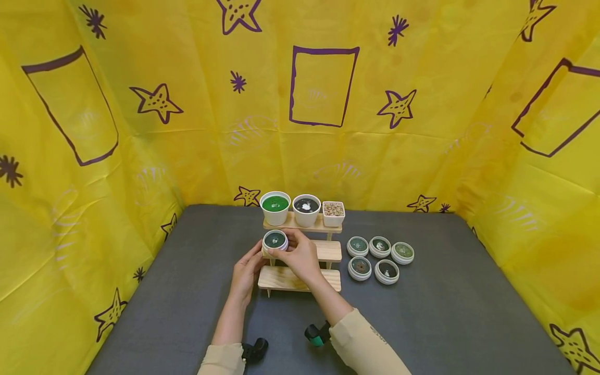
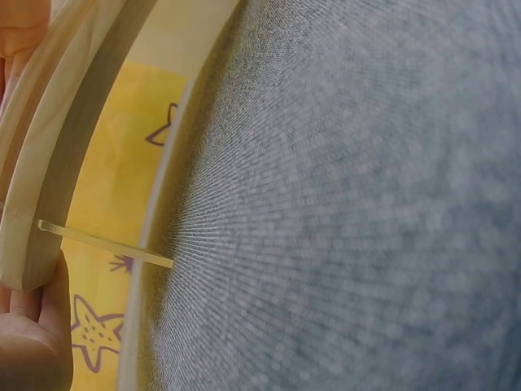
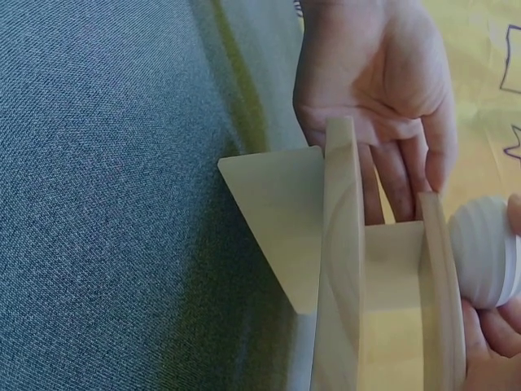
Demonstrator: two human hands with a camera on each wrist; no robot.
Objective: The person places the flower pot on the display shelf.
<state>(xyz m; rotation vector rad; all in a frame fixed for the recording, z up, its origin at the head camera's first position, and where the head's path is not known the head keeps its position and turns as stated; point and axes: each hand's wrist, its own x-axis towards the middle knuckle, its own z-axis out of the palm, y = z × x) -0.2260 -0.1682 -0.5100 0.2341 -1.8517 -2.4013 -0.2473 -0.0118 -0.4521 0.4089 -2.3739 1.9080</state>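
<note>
At the left end of the middle shelf of a three-tier wooden stand (image 1: 304, 281), my right hand (image 1: 302, 258) grips a small white ribbed pot (image 1: 274, 241) with a dark green filling. Its thumb is at the front and its fingers are behind. In the right wrist view, the pot (image 3: 482, 248) sits close against the shelf with fingers around its rim. My left hand (image 1: 245, 276) is at the stand's left side. The right wrist view shows that hand (image 3: 374, 73) with fairly straight fingers passing behind the shelves and its thumb at a shelf's end.
On the top shelf stand a green-filled cup (image 1: 275, 207), a dark-filled cup (image 1: 307, 210) and a square pot of beige bits (image 1: 334, 213). Right of the stand, several small ribbed pots (image 1: 386, 272) rest on the grey table (image 1: 445, 312). Yellow cloth (image 1: 323, 151) surrounds it.
</note>
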